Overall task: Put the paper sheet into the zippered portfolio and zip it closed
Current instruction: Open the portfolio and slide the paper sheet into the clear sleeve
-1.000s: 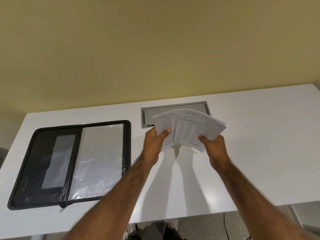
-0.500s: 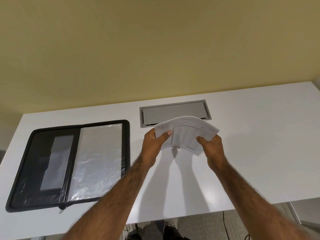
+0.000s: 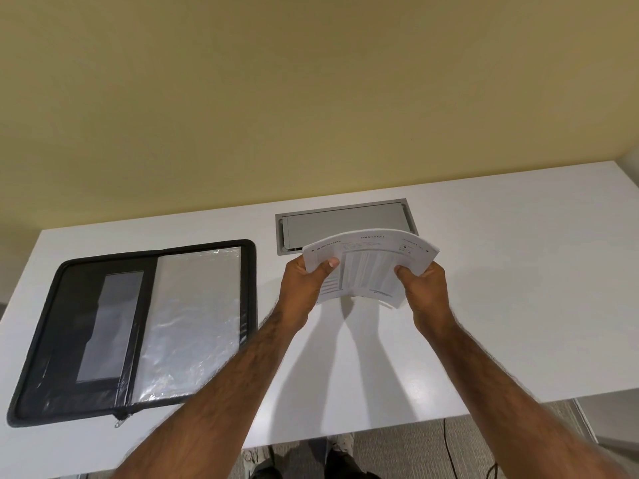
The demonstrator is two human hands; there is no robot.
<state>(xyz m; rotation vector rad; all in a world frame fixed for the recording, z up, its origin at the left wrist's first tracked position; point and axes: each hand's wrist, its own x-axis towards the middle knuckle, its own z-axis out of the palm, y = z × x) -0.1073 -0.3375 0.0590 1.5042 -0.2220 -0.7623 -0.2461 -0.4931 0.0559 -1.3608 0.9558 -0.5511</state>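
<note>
Paper sheet [image 3: 370, 267], bowed, pinched between left hand [image 3: 304, 285] and right hand [image 3: 423, 288], its print blurred beyond reading

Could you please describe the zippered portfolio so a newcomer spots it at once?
Look at the left end of the white table. The zippered portfolio lies open flat there, black-edged with a clear sleeve, unlike the grey recessed panel farther right.

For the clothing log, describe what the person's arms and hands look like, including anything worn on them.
Both arms are bare: the left forearm and right forearm are hairy, with no sleeve in view. The left hand and right hand wear no gloves, and neither wrist carries a watch or band. No ring shows on the thumbs; most fingers are hidden.
</note>
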